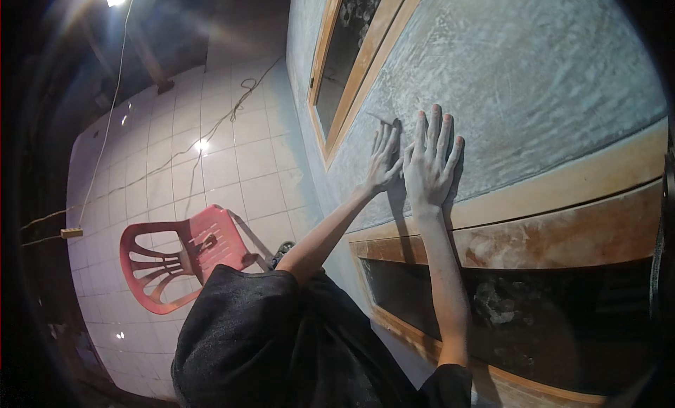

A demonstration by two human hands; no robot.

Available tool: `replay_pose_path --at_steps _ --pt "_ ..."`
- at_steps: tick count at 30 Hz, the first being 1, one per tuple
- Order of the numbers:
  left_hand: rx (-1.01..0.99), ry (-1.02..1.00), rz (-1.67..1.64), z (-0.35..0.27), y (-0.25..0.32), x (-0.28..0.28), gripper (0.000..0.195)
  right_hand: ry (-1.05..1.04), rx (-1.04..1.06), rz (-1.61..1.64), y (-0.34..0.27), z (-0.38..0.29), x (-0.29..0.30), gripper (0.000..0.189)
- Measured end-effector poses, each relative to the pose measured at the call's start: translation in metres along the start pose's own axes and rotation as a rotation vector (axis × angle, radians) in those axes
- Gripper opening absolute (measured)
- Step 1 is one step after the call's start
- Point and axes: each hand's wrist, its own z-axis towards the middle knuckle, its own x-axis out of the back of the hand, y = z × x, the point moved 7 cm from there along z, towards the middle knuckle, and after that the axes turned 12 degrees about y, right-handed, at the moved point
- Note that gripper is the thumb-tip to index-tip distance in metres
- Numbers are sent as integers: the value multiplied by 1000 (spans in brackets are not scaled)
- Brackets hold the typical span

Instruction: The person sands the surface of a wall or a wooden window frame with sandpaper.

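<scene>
My right hand [428, 168] lies palm-down on the grey plastered wall [527, 91], its fingers apart and coated with pale dust. Just left of it, my left hand [384, 160] is pressed against the same wall, fingers close together and also dusty. A thin grey sheet [384, 119], possibly sandpaper, sticks out past the left fingertips; most of it is hidden under that hand. The thumbs of both hands are near each other. Swirling marks and whitish patches cover the wall surface.
A wooden-framed window [348, 65] is above left, and another wooden frame [559, 197] with dark glass runs below the hands. Behind on the tiled floor [211, 107] stands a red plastic chair [219, 244] with a small object on its seat. Cables [174, 157] cross the floor.
</scene>
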Motion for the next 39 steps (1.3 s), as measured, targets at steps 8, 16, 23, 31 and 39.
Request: replay_pose_path --at_steps 8,16,23,31,39 --pt "370 3 -168 17 -87 0 74 -23 15 62 -12 13 18 64" --pt "-104 58 -33 75 53 0 71 -5 -49 -27 35 15 15 64" --pt "-247 26 -55 128 118 5 72 34 -112 -95 71 33 40 63" --pt "-482 55 16 210 186 3 71 164 -283 -40 147 88 85 64" --pt "-553 125 -112 261 227 9 68 294 -305 -159 201 129 115 69"
